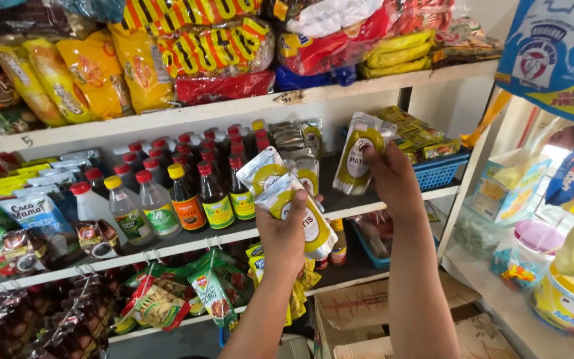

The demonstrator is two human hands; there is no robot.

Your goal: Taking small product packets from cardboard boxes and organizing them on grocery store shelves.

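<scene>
My left hand (pixel 286 234) grips two clear sauce pouches (pixel 280 193) with yellow oval labels, held in front of the middle shelf (pixel 187 244). My right hand (pixel 391 178) holds up one more pouch of the same kind (pixel 360 151) near the back of that shelf. Similar pouches (pixel 300 143) stand in a row on the shelf between my hands, just beyond the left hand's pouches.
Red-capped and yellow-capped bottles (pixel 167 193) fill the shelf's left half. A blue basket (pixel 440 169) of yellow packets stands right. Snack bags (pixel 101 73) lie on the top shelf. Hanging sachets (pixel 161 302) below, cardboard boxes (pixel 373 312) on the floor, jars (pixel 533 246) on a right counter.
</scene>
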